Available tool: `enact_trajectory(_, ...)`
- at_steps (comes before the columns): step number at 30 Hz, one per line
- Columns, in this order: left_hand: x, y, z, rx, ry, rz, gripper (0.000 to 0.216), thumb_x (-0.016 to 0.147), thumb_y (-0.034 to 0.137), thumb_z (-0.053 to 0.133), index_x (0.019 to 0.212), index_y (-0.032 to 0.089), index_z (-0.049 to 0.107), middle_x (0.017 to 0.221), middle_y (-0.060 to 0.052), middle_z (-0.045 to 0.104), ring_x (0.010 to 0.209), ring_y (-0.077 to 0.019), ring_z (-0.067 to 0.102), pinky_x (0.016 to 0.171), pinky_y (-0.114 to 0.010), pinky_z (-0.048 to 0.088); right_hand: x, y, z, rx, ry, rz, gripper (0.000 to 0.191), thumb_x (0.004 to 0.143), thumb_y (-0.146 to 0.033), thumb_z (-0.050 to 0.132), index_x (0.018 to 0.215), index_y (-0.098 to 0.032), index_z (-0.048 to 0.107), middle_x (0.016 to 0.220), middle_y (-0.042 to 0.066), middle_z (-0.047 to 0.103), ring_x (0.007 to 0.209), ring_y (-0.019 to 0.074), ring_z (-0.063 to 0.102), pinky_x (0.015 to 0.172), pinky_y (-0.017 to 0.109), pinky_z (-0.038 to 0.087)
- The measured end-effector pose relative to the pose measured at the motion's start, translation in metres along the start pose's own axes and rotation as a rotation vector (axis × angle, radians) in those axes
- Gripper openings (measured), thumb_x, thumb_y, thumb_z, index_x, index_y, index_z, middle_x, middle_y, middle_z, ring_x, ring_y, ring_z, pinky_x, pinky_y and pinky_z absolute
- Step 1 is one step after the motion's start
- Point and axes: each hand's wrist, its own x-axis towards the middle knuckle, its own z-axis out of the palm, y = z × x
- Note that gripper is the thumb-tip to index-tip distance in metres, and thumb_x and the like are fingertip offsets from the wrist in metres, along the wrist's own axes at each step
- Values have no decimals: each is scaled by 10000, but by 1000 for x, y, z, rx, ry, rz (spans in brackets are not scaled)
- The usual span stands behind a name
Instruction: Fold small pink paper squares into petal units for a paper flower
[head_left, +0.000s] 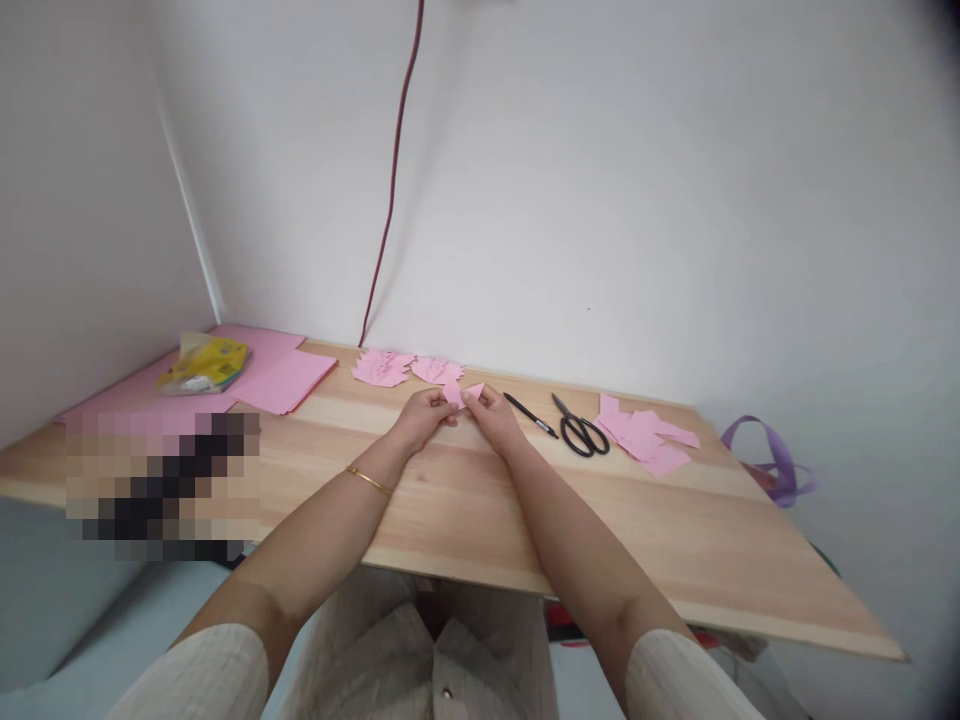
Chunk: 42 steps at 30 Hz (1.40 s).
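Note:
Between my two hands is a small piece of pink paper [453, 394], pinched from both sides just above the table. My left hand [426, 416], with a gold bangle on its wrist, closes on the paper's left part. On its right part, my right hand [491, 413] grips with thumb and fingers. Just beyond the hands lie two pink paper cutouts with jagged edges, a left one [381, 367] and a right one [438, 370]. To the right of my right hand are a black pen [531, 415] and black-handled scissors [579, 427], their blades pointing toward the wall.
Pink paper scraps [645, 437] are heaped right of the scissors. Pink paper sheets [281, 380] and a yellow plastic packet [206, 364] occupy the table's left end. A purple ribbon [780, 460] hangs past the right edge. A dark red cord [394, 170] runs down the wall. One left area is pixelated.

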Motion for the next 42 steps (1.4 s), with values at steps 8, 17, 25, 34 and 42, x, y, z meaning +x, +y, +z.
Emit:
enact_trajectory(8, 1, -3, 0, 14, 26, -4, 247, 572, 277, 770, 618, 119, 585, 541, -1, 587, 540, -93, 549, 615, -246, 474, -2, 0, 0, -45, -36, -20, 273, 694, -395, 624, 808, -149, 650, 784, 37, 662, 705, 157, 561, 678, 281, 428)
enact_trajectory(17, 2, -3, -1, -61, 45, 15, 261, 598, 293, 742, 726, 107, 610, 555, 3, 590, 517, -86, 550, 624, -257, 496, -3, -6, 1, -51, -40, -32, 266, 701, -386, 624, 801, -141, 654, 797, 45, 668, 709, 153, 565, 671, 269, 426)
enact_trajectory(25, 3, -5, -1, -124, 61, 26, 274, 584, 303, 742, 706, 119, 581, 566, 14, 582, 522, -79, 536, 633, -278, 515, -2, 1, 3, -45, -103, -42, 287, 718, -375, 620, 891, -149, 656, 837, 48, 674, 730, 155, 581, 700, 281, 448)
enact_trajectory(34, 1, -2, -1, -108, 68, 3, 299, 590, 349, 750, 665, 121, 571, 521, 8, 579, 507, -93, 550, 617, -271, 511, -1, 5, 3, -89, -79, -39, 277, 715, -364, 603, 867, -137, 649, 815, 48, 671, 701, 150, 570, 666, 269, 433)
enact_trajectory(42, 2, -3, -1, -92, 67, -4, 320, 637, 405, 714, 657, 116, 577, 517, 0, 571, 512, -95, 552, 599, -252, 498, 0, 5, 2, -121, -58, -23, 257, 719, -353, 577, 855, -142, 635, 812, 44, 667, 713, 155, 576, 676, 271, 434)
